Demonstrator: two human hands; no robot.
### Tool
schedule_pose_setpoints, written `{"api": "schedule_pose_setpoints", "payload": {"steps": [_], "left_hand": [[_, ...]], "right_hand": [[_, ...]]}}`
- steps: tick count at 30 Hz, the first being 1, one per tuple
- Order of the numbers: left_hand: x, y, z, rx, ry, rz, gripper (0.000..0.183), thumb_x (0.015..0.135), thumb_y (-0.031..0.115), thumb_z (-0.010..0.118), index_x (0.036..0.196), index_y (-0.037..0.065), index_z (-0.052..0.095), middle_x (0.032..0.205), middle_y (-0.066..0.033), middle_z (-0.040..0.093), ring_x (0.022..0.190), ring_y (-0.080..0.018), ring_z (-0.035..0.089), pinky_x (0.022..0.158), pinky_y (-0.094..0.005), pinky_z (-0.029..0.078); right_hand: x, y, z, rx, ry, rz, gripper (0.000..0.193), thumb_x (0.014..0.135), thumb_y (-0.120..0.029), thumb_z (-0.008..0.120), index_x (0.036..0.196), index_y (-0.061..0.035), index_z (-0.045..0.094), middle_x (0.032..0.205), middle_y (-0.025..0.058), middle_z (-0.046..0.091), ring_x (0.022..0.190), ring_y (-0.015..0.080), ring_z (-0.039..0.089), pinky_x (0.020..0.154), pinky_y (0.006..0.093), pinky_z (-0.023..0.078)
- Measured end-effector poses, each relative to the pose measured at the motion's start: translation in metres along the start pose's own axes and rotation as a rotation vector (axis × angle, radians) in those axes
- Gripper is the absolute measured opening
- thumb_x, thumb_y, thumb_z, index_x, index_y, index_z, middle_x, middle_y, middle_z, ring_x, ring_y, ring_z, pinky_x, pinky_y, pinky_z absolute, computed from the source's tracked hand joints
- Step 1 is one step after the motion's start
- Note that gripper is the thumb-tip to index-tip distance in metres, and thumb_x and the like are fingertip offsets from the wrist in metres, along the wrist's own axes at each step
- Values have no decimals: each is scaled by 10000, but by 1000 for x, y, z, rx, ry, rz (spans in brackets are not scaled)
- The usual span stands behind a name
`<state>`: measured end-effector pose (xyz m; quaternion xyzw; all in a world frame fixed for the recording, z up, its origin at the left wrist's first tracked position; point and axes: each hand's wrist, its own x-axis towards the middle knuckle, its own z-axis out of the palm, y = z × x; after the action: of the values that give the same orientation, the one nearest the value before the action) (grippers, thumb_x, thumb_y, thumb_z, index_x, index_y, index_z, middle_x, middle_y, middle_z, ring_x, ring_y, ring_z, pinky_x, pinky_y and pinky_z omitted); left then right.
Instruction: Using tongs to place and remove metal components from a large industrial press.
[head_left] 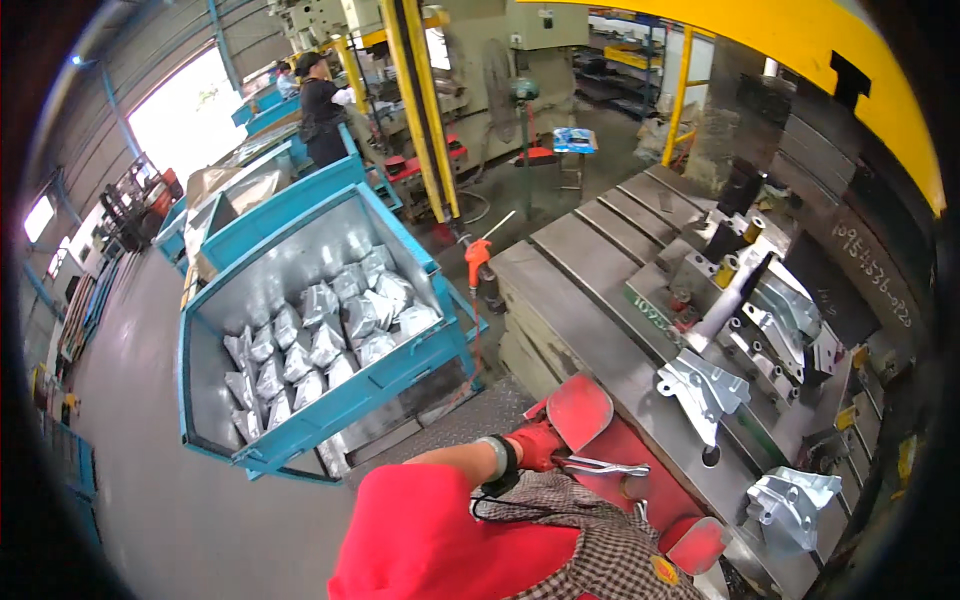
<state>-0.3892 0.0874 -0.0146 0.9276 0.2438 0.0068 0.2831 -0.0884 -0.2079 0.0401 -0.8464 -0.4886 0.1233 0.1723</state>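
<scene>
Pliers (612, 467), one pair, are just beside the red-gloved left hand (537, 447), near; if it is clamped on them, I cannot tell. The right hand is not visible. Step in hand seems to be at the two red covers (580, 412); next move probably calls for hands clear of the tooling (690, 272). On the table (575, 262) at right I count two loose metal brackets (700, 388). Farther left, one blue bin (405, 388) holds many metal parts (325, 345), too overlapped to count exactly.
</scene>
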Motion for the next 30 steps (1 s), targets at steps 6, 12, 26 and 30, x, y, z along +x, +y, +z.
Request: {"api": "schedule_pose_setpoints", "payload": {"steps": [6,12,26,30], "left_hand": [[7,5,-1,8,58,-21,381,694,275,604,1027,90,582,1049,-196,565,983,-374,529,824,-443,434],[0,28,-34,-107,108,68,366,665,275,629,976,83,611,958,-187,600,916,-354,557,791,-442,431],[5,26,-33,49,102,197,474,674,332,604,1068,76,543,1067,-182,557,1061,-410,462,912,-453,357],[2,26,-33,48,93,131,478,712,327,627,1103,68,534,1105,-174,554,1093,-387,460,930,-429,356]], "right_hand": [[-15,9,1,-31,4,28,259,756,-186,590,1001,-102,567,954,60,581,898,189,542,758,332,399],[-28,23,4,-39,1,18,289,757,-225,584,1022,-112,574,1002,68,578,955,213,531,812,363,384],[-72,26,15,-163,78,32,363,759,-317,569,1073,-134,589,1114,86,572,1088,267,507,940,435,349],[-76,20,-7,-22,-51,41,435,729,-338,597,1128,-163,589,1094,117,586,1091,287,513,959,451,347]]}}
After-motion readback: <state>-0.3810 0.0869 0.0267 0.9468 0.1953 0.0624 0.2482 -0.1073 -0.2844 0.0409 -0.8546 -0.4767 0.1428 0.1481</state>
